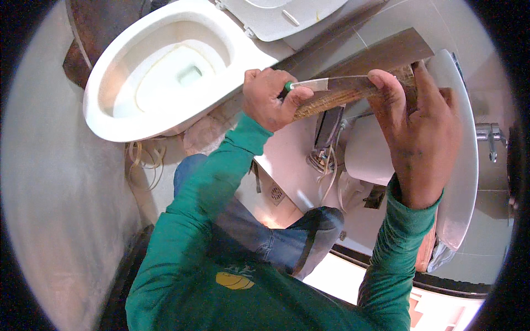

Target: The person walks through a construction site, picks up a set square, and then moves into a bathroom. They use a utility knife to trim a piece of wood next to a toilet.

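Note:
My left hand (268, 100) is closed around a thin-bladed tool (313, 85), its green handle end showing between thumb and fingers. The pale, narrow blade points right and lies along a brown wooden board (381, 54). Rough, straw-coloured fibres show on the board's near edge. My right hand (422, 135) grips the board's right end, thumb on the near side and fingers reaching over the far side. The blade's far end comes close to my right thumb; whether they touch, I cannot tell. The board is held up in the air, tilted up to the right.
A white toilet bowl (102, 102) with its lid (270, 19) raised stands at the upper left. To the right are a white washbasin (462, 204) and a metal tap (490, 132). Loose cables (330, 171) and a floor drain (276, 193) lie below my hands.

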Demonstrator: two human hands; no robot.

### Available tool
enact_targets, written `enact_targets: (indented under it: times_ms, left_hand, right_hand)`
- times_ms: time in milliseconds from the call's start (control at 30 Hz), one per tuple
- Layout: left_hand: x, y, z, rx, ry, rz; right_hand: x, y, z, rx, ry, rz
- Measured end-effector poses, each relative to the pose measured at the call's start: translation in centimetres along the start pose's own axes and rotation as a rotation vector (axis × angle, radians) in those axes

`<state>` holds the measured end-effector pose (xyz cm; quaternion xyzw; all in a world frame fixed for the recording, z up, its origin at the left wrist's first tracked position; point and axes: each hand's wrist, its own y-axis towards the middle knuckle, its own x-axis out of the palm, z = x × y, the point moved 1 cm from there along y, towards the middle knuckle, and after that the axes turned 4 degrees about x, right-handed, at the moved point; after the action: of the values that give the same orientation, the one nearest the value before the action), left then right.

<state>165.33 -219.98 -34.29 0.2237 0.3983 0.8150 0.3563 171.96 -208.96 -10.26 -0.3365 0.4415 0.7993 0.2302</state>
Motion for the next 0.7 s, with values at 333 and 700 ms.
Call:
enact_targets:
  times_ms: [333, 700]
  left_hand:
    - [-1.9, 2.1, -0.8, 0.131, 0.036, -0.079]
    - [-2.1, 2.1, -3.4, 0.172, 0.022, -0.151]
  right_hand:
    - [0.1, -0.7, 0.3, -0.006, -0.051, 0.066]
    - [1.4, -1.1, -0.4, -0.010, -0.026, 0.104]
